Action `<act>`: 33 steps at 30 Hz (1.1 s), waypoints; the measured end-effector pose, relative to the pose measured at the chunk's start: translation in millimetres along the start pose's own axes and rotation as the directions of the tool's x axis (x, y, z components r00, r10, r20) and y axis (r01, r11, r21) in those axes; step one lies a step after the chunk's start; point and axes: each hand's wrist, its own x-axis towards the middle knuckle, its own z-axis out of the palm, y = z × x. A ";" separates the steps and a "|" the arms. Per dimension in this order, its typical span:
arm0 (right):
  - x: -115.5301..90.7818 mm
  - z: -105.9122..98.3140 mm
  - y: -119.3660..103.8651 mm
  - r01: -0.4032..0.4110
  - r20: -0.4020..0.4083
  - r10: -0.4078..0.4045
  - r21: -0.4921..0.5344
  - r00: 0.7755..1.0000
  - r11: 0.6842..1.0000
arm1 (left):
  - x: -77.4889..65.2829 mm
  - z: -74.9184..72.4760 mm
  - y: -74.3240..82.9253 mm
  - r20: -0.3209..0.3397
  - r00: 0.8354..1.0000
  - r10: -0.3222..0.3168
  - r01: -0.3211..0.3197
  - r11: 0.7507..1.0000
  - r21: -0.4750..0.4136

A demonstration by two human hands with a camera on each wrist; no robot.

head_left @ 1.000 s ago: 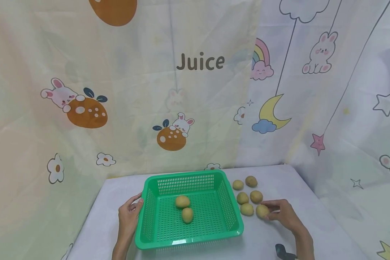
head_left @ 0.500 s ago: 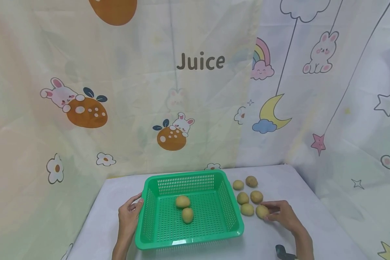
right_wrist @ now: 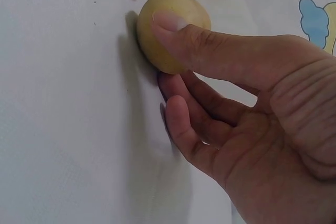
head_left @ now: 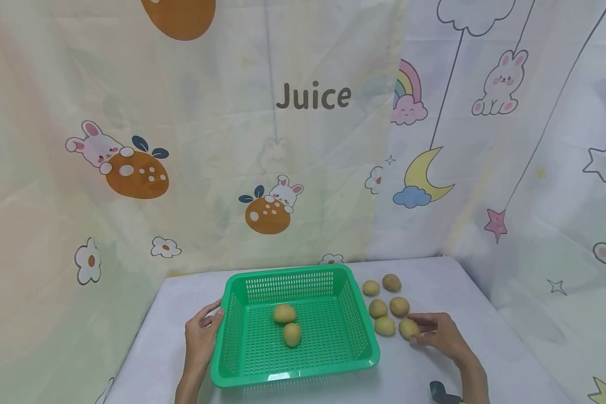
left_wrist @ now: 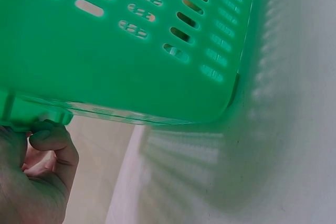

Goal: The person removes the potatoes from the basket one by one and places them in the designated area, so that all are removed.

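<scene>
A green plastic basket (head_left: 295, 370) with slotted walls stands on the table, and two potatoes (head_left: 284, 313) lie inside it, one against the other. My left hand (head_left: 200, 336) holds the basket's left rim; in the left wrist view its fingers (left_wrist: 55, 140) curl under the lip. To the right of the basket, my right hand (head_left: 441, 335) pinches a potato (head_left: 409, 329) between thumb and fingers. The right wrist view shows the thumb across this potato (right_wrist: 157, 45), which appears to rest on the tabletop.
Several more potatoes (head_left: 377, 308) lie in a loose group between the basket's right wall and my right hand. White cloth covers the table (head_left: 424, 370). A printed curtain (head_left: 207, 168) hangs right behind it and along the sides.
</scene>
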 end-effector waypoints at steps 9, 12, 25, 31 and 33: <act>-1.8 -2.2 2.2 0.000 -0.017 0.000 -0.005 1.000 1.000 | 0.7 0.4 -1.1 -0.001 1.000 -0.011 0.011 1.000 0.007; -2.1 -3.6 4.7 -0.010 -0.033 0.010 -0.004 0.999 1.000 | 0.7 0.6 -1.5 -0.001 1.000 -0.009 0.009 1.000 0.005; -7.0 -6.8 18.0 -0.003 -0.050 0.006 0.052 0.999 0.999 | 0.2 1.1 -2.0 -0.010 1.000 -0.009 0.009 1.000 0.014; -9.2 -10.5 17.1 -0.007 -0.071 0.009 0.029 0.997 1.000 | 0.2 1.0 -2.2 -0.012 1.000 -0.013 0.013 1.000 0.017; -10.6 -12.7 13.4 -0.004 -0.087 0.005 0.011 0.996 1.000 | 0.4 1.2 -1.8 -0.011 1.000 -0.017 0.018 1.000 0.022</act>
